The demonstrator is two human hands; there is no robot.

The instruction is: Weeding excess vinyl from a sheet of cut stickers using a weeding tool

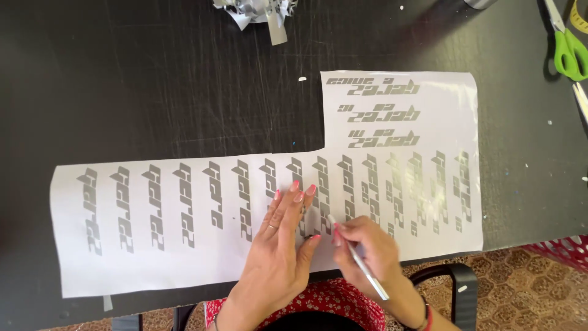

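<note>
A white sticker sheet [184,257] with rows of grey cut lettering lies flat on the black worktop [153,92]. Near the sheet's lower middle, the left hand [282,245] rests palm down, fingers spread, pressing the sheet. Just right of it, the right hand [367,248] is clamped on a thin silver weeding tool [361,263], whose tip seems to touch the sheet between the two hands. Above the sheet lies a heap of silver scraps [260,12]. Well beyond the sheet's upper right corner lie green-handled scissors [569,52].
</note>
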